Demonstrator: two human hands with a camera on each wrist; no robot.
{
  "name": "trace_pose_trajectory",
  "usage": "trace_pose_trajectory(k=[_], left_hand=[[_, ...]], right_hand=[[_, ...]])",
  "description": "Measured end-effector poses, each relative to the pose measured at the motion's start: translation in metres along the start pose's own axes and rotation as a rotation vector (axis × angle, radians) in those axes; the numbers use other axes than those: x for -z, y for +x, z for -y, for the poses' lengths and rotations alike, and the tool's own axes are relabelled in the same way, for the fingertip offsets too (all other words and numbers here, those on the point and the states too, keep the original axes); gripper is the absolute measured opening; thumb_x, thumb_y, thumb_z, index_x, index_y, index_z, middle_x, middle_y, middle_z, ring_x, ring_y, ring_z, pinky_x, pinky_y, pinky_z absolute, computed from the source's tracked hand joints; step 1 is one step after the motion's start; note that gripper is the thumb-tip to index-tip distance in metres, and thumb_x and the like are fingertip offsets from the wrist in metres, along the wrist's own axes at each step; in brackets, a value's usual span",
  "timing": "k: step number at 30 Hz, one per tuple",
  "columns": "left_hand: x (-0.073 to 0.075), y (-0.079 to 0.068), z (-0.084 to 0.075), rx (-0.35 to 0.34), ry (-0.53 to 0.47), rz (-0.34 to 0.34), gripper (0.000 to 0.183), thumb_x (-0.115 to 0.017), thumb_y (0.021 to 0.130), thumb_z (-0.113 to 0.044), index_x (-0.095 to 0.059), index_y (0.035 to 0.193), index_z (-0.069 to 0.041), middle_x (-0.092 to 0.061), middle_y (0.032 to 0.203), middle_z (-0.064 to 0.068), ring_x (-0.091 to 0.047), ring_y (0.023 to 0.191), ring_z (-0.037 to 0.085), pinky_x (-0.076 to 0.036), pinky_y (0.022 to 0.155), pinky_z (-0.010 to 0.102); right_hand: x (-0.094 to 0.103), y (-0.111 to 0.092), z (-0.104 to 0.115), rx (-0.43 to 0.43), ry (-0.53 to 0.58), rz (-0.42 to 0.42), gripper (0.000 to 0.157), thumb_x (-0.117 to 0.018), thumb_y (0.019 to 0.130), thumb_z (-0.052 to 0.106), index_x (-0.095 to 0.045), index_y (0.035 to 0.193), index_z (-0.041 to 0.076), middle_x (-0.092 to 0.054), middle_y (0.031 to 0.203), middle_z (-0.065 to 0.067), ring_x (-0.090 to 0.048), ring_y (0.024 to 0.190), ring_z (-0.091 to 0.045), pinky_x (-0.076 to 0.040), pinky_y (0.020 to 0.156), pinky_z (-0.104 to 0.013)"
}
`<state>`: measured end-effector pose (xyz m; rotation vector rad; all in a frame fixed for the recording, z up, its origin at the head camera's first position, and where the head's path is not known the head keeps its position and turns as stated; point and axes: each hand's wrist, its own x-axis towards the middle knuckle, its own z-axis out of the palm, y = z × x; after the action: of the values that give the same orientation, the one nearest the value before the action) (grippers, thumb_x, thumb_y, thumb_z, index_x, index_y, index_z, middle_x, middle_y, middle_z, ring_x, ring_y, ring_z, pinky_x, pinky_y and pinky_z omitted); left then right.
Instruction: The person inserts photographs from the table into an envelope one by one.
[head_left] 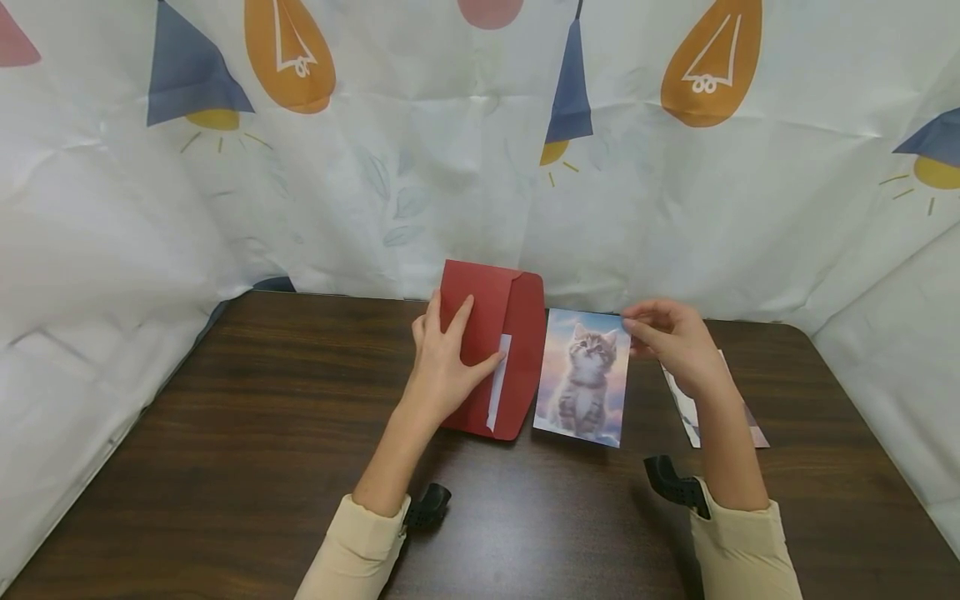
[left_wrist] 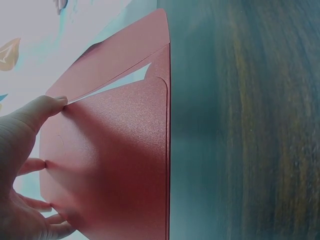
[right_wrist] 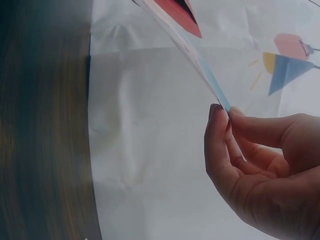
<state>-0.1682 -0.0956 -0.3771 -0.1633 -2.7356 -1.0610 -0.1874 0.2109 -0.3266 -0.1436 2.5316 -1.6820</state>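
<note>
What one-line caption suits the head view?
Left hand touching an open red paper envelope, right hand pinching a rectangular kitten-picture card beside it.

1. Worktop (head_left: 225,433): dk brown, wood-grain, rounded far R corner; soft pale glare nr the front-ctr.
2. White curtain (head_left: 480,200) behind worktop & along L + R sides, w/ creases & folds.
3. Curtain prints: orange bulbs (head_left: 292,58), blue lampshades (head_left: 197,67) w/ yellow glow, pink shape (head_left: 491,10) top ctr, faint leaves (head_left: 405,204) approx mid.
4. Light: fairly even, a bit dim.

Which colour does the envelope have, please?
The envelope is red; the head view shows it best.
</note>
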Motion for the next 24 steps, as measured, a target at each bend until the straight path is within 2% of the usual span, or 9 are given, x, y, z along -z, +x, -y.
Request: trace_pose_trajectory(k=[24], left_hand=[[-0.0053, -0.0023, -0.006, -0.027, 0.007, -0.001, 0.091, -0.087, 0.087, -0.03, -0.04, 0.163, -0.012, -0.012, 0.174, 0.021, -0.023, 0.151, 0.043, -0.055, 0.103, 0.059]], right_hand=[[-0.0088, 0.0017, 0.0005, 0.007, 0.034, 0.048, 0.032, -0.056, 0.109, 0.008, -0.057, 0.134, -0.012, -0.064, 0.111, -0.004, -0.064, 0.092, -0.009, -0.062, 0.081, -0.026]])
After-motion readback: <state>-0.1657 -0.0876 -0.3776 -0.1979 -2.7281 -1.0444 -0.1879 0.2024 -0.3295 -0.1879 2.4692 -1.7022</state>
